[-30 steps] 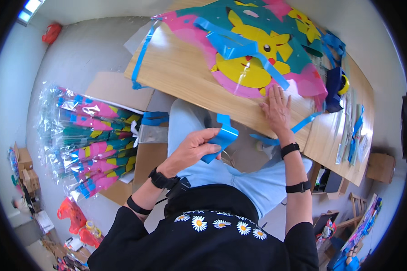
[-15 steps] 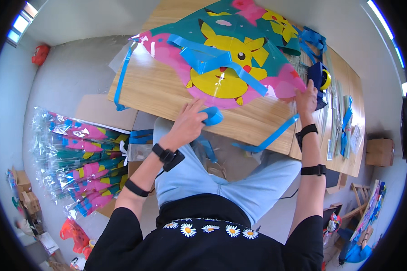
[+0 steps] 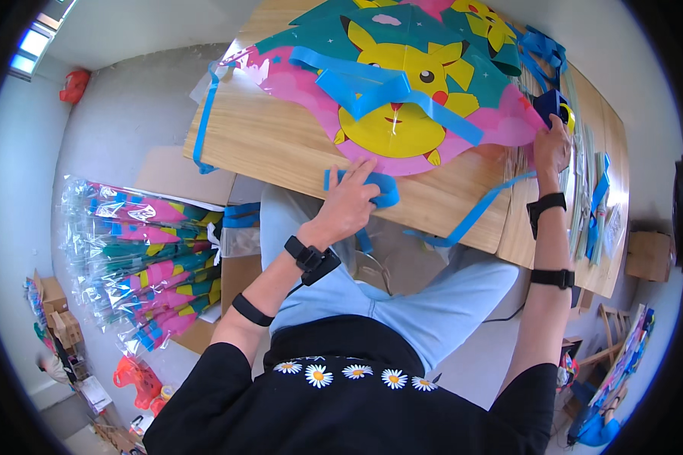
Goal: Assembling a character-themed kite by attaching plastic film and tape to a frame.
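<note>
The largest thing here is the wooden table [image 3: 250,140], which spreads in front of the left hand [image 3: 345,208] and the right hand [image 3: 552,148]. On it the brightly printed kite sail [image 3: 395,136] lies just beyond the left fingers, with a loose blue ribbon [image 3: 451,121] across it. Since half a second ago, the right hand has moved from the sail's pink corner to the dark blue tape dispenser [image 3: 548,105]. Its fingers reach the near side (whether they grip anything there, I cannot tell). The short blue strip [image 3: 387,191], a second ago above the lap [image 3: 410,296], is now at the table's front edge, under the bent left fingers; pinched or only pressed, I cannot say. In my judgement, the work is now divided: one hand minds the strip, the other attends to the dispenser.
</note>
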`<state>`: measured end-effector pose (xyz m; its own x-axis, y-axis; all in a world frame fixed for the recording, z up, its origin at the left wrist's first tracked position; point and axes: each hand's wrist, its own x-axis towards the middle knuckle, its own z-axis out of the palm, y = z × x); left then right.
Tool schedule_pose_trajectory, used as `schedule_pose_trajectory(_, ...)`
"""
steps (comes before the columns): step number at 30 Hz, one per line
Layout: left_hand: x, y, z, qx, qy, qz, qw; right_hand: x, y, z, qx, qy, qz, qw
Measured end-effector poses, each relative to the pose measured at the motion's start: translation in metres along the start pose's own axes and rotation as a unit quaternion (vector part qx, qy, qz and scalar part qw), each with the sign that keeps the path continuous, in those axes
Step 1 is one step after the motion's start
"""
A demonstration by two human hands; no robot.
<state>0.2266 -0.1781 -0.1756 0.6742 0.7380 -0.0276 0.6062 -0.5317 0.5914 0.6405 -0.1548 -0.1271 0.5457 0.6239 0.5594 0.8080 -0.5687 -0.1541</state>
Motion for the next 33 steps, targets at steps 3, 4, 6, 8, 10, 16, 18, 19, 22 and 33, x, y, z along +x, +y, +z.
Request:
schedule_pose_trajectory(3, -0.011, 0.007, -0.008, 0.014, 0.069, 0.008, 0.997, -0.035, 0.0, -0.013, 0.065, -0.015, -0.028, 0.997)
schedule_pose_trajectory(4, -0.015, 0.012, -0.016, -0.043, 0.111, 0.037, 0.992, -0.05, 0.004, -0.02, 0.115, -0.021, -0.055, 0.992)
schedule_pose_trajectory(6, -0.035, 0.015, -0.03, -0.089, 0.16, 0.045, 0.982, -0.107, -0.04, -0.047, 0.381, -0.26, 0.032, 0.887)
schedule_pose_trajectory(8, -0.046, 0.023, -0.035, -0.166, 0.164, 0.012, 0.972, -0.174, -0.077, -0.075, 0.566, -0.387, 0.165, 0.709)
schedule_pose_trajectory(10, -0.056, 0.028, -0.033, -0.222, 0.147, -0.005, 0.964, -0.213, -0.11, -0.093, 0.562, -0.556, 0.235, 0.565)
schedule_pose_trajectory(16, -0.082, 0.034, -0.019, -0.241, 0.073, -0.031, 0.967, -0.239, -0.169, -0.112, 0.699, -0.483, 0.353, 0.391)
schedule_pose_trajectory(18, -0.086, 0.032, -0.014, -0.354, 0.04, -0.076, 0.931, -0.235, -0.175, -0.121, 0.722, -0.445, 0.313, 0.428)
schedule_pose_trajectory(19, -0.086, 0.031, -0.015, -0.354, 0.041, -0.076, 0.931, -0.234, -0.175, -0.124, 0.722, -0.446, 0.311, 0.428)
schedule_pose_trajectory(22, -0.083, 0.025, -0.023, -0.566, 0.025, -0.193, 0.801, -0.239, -0.171, -0.134, 0.702, -0.451, 0.202, 0.513)
schedule_pose_trajectory(33, -0.031, 0.015, -0.041, -0.622, 0.121, -0.125, 0.764, -0.276, -0.162, -0.122, 0.578, -0.507, 0.201, 0.607)
